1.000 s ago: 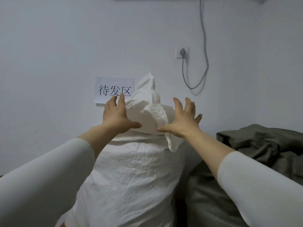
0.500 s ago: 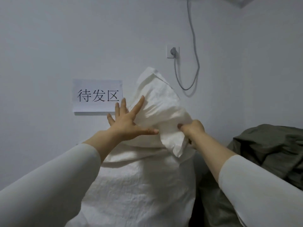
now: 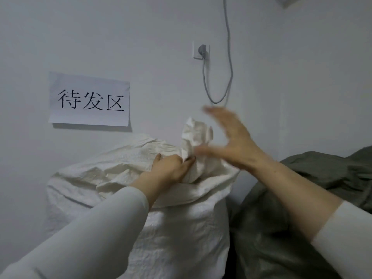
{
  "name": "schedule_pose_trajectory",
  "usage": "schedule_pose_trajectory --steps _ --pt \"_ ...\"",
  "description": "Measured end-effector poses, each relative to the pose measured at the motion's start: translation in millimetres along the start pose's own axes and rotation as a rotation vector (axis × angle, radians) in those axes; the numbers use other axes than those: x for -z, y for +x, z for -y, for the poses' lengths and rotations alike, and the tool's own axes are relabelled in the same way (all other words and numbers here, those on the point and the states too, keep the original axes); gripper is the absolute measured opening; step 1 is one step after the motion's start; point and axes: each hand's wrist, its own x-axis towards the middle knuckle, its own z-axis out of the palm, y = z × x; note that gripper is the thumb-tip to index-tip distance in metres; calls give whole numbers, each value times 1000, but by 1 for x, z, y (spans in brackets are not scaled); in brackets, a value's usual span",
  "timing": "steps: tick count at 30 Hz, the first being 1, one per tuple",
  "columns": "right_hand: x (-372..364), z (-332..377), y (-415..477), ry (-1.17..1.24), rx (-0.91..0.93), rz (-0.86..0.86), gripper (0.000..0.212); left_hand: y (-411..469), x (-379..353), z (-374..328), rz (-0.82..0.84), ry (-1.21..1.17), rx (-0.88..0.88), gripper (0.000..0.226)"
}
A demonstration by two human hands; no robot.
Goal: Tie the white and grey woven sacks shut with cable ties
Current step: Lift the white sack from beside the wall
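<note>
Against the pale wall (image 3: 60,37), centre of view: white woven sack (image 3: 181,234), upright, full, top edge folded over into a thick creased roll. Its mouth is gathered to the right side into a bunched neck (image 3: 196,135), a crumpled tuft standing up above the roll.

Left hand (image 3: 171,168): reaches in from lower left, back of hand toward the camera, fingers curled round the base of the bunched neck and gripping it tight. The thumb is hidden behind the cloth.

Right hand (image 3: 231,143): blurred, raised just right of the tuft, holding nothing. Fingers straight and held together, pointing left over the tuft; thumb spread wide below them, so the hand forms a broad C round the neck. Cannot tell whether thumb or fingers touch the cloth.

Both arms wear pale long sleeves (image 3: 90,238), the right one pulled back from the wrist.

Grey sack (image 3: 271,228): dark grey-green, slumped just beside the white one on its right, top loose and rumpled, a dark gap between the two lower down.

On the wall: paper sign (image 3: 89,99) with three black characters, above and left of the white sack. Higher, a socket (image 3: 195,54) with a grey plug (image 3: 202,49); a grey cable (image 3: 216,102) loops down from it and climbs out of view at the top.
</note>
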Motion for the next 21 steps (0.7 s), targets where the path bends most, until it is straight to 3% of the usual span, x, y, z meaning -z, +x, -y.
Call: schedule_pose_trajectory --steps 1,3,6,8,10,13,17,21 --pt "-8 -1 -2 -200 88 200 93 2 1 1 -18 -66 29 58" --pt "-30 -17 -1 -443 53 416 96 7 3 3 -9 -221 91 56" --pt "-61 -39 10 -324 -158 491 89 11 9 10 -44 -328 123 39" --pt "-77 -51 18 -164 -271 575 103 11 18 19 -221 -168 79 34" --pt "-86 -62 21 2 -358 704 116 6 31 33 -217 83 117 72" --pt "-90 -77 25 265 -487 886 123 -6 48 64 84 205 249 116" --pt "-94 -84 34 252 -549 1109 133 -6 54 96 136 127 403 131" --pt "-95 -83 37 79 -506 1115 137 -6 45 111 57 74 516 131"
